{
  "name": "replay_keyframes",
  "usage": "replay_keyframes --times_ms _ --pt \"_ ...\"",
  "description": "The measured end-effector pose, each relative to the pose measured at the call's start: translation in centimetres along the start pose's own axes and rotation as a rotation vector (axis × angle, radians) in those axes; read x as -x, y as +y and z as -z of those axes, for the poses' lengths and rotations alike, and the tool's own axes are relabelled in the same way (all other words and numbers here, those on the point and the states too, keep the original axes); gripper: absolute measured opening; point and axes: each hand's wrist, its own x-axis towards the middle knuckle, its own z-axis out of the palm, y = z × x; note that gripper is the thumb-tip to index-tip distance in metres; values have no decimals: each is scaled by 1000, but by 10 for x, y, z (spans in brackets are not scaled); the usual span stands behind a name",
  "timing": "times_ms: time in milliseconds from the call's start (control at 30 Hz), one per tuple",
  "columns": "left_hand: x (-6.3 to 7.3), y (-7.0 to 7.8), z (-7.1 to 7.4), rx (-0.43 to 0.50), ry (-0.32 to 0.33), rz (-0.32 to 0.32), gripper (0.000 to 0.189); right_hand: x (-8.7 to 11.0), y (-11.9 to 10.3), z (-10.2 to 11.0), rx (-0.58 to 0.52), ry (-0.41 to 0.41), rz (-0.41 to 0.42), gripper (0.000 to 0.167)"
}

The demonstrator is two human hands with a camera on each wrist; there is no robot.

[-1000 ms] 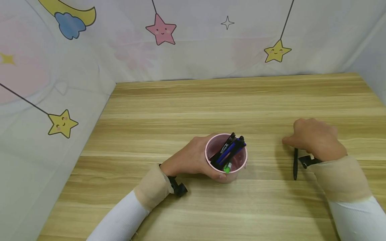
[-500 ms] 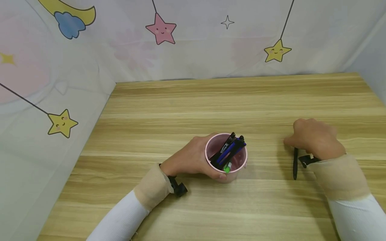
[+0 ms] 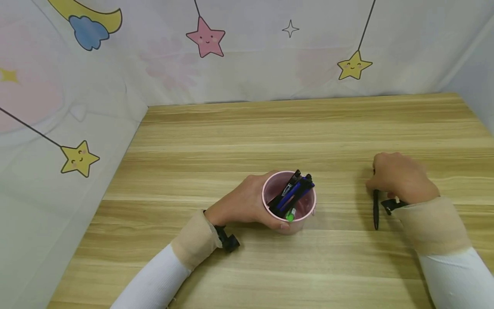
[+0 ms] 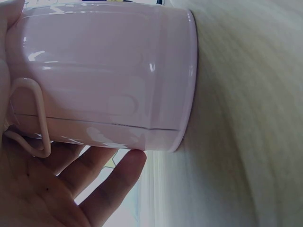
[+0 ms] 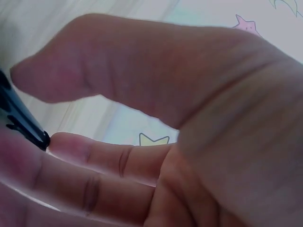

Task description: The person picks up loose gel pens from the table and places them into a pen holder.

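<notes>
My left hand point(image 3: 247, 201) grips a pink cup point(image 3: 297, 226) that stands on the table with its mouth up. Inside lean several black and blue pens point(image 3: 292, 196), and a green-ended pen point(image 3: 290, 215) sits low by the near rim. The left wrist view shows the cup's smooth side, a small pink loop point(image 4: 46, 130) on it, and fingers point(image 4: 116, 184) along the wall. To the right, my right hand point(image 3: 403, 178) pinches a black pen point(image 3: 376, 210), its near end pointing toward me. Thumb and fingers meet the black pen point(image 5: 23, 116) in the right wrist view.
A wood-grain table point(image 3: 216, 141) spreads under both hands. Behind it and on the left hangs a pale cloth point(image 3: 247, 73) printed with stars, a moon and a cloud. Black wrist mounts point(image 3: 230, 243) stick out near each wrist.
My right hand has shifted slightly left and its fingers have drawn in around the black pen, which has moved a little left. The left hand and the cup have stayed in place.
</notes>
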Motion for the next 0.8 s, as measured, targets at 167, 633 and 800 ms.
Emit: replay_keyframes --times_ms 167,633,800 --pt "0 0 0 3 -2 1 94 -3 1 -2 -37 12 22 18" --pt "0 0 0 1 2 0 94 -8 1 -7 -153 28 33 20" --pt "0 1 1 -9 3 -3 95 -8 2 -8 -174 30 45 30"
